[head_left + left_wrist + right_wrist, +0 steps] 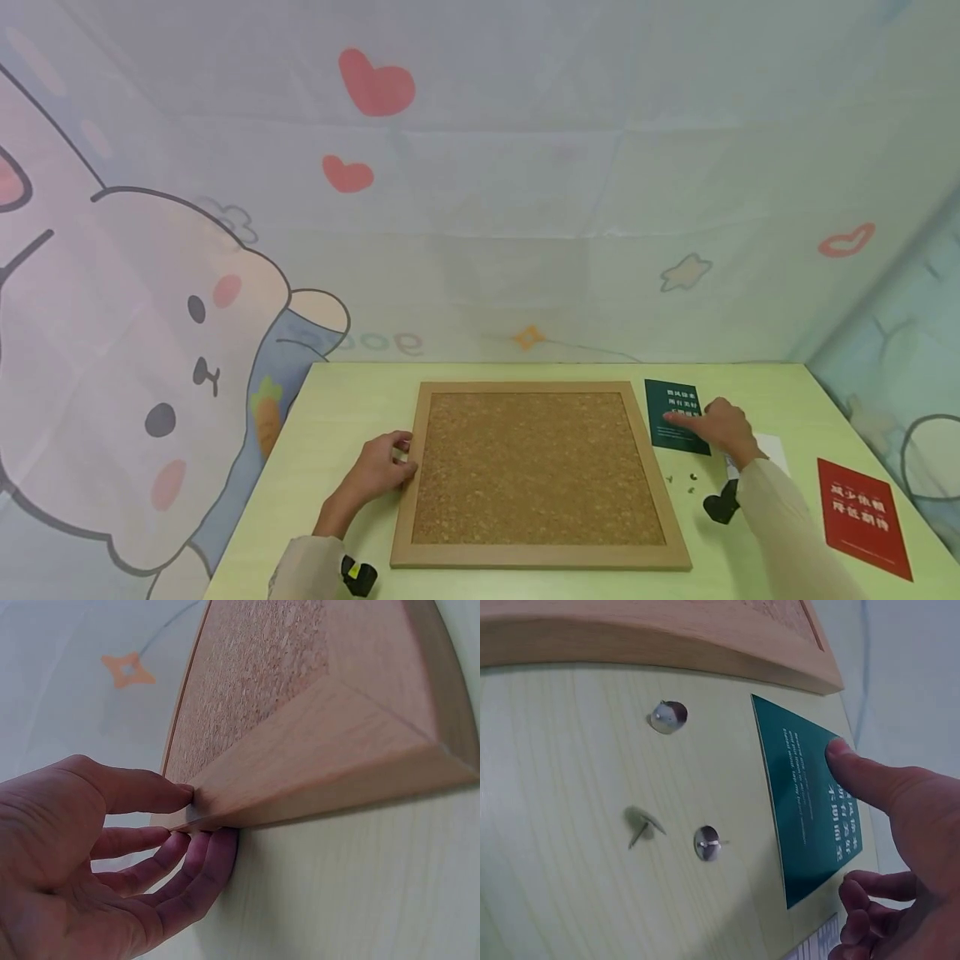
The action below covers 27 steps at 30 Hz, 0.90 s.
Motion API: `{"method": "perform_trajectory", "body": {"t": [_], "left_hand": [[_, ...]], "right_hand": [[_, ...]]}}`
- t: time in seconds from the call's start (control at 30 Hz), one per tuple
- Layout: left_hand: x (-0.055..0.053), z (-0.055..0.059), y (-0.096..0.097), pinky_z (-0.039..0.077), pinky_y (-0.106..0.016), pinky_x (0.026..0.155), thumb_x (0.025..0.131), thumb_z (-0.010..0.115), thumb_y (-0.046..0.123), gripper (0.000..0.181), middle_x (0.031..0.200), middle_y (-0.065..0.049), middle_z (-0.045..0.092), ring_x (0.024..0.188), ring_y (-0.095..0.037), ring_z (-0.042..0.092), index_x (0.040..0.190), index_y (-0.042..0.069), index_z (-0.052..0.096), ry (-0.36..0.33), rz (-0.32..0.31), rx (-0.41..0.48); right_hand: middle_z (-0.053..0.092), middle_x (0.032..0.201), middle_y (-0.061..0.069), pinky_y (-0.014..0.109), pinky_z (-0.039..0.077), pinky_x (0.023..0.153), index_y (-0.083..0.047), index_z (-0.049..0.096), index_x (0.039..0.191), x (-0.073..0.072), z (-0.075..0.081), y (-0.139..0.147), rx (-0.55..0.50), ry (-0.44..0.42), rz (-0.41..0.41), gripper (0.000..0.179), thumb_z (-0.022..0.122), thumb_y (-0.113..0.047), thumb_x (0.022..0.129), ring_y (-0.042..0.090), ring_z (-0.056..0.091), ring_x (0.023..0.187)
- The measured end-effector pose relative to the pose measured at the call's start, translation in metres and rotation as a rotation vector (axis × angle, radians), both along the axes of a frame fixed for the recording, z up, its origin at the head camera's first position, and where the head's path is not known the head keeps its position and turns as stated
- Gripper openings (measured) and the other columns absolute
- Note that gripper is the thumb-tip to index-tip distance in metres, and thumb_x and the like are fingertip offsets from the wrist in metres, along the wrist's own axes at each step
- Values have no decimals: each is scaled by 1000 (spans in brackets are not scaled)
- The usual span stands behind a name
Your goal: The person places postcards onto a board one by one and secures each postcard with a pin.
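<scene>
In the head view, we are looking down on a cork board point(536, 467) lying flat on the table point(360, 385), with the left hand point(375, 468) at its left side and the right hand point(720, 427) holding its thumb out over a green card point(675, 437) just beyond the board's right side; a red card point(866, 518) is lying farther right. In the left wrist view, we are gripping the wooden frame point(300, 754), thumb on top, fingers bending against the outer edge; for steadying it, we are judging a light hold enough. In the right wrist view, the thumb is standing well apart from loosely bent fingers, and we are seeing nothing pinched between them; how firmly the thumb is touching the card, we cannot tell. For handling it well, we are favouring its edges, avoiding creases, and minding the three thumbtacks point(708, 843) lying nearby, at least two showing their pins.
</scene>
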<state>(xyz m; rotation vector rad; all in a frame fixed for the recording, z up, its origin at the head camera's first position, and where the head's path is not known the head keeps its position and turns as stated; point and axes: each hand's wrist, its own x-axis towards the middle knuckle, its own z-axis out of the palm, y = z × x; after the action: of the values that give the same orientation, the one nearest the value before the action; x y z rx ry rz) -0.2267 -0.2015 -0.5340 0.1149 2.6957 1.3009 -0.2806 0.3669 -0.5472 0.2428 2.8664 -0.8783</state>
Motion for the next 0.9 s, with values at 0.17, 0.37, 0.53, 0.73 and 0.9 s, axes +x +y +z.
{"method": "perform_trajectory", "body": {"t": [0.17,0.37,0.53,0.73,0.9], "left_hand": [[0,1,0,60,-35,66,86,73,-3,52,117,-20,63,91,-26,69,134,-14,56,-6,-1,0],[1,1,0,60,-35,66,86,74,-3,52,116,-19,63,91,-25,68,134,-13,56,-13,7,-4],[0,1,0,60,-35,66,86,74,-3,53,116,-19,63,90,-25,69,135,-13,56,-19,9,-1],[1,1,0,60,-35,65,85,74,-4,53,116,-18,63,88,-23,69,135,-13,56,-31,13,10],[0,0,-1,60,-35,65,86,74,-4,54,116,-18,62,87,-23,69,136,-13,55,-37,13,19]], "right_hand": [[44,70,7,34,39,54,3,51,78,-3,-4,-4,10,-15,-55,65,80,-54,84,20,43,64],[59,98,35,53,54,73,25,55,105,-1,4,-13,18,-26,-87,78,83,-46,85,43,57,89],[56,105,39,57,54,80,29,51,113,-1,6,-16,2,-45,-104,84,83,-44,86,47,56,96],[55,96,32,53,52,76,25,42,114,-2,7,-19,-32,-40,-119,81,83,-39,86,40,56,85],[43,125,47,67,43,94,18,19,134,-3,7,-19,-69,-39,-155,100,84,-40,85,59,48,110]]}}
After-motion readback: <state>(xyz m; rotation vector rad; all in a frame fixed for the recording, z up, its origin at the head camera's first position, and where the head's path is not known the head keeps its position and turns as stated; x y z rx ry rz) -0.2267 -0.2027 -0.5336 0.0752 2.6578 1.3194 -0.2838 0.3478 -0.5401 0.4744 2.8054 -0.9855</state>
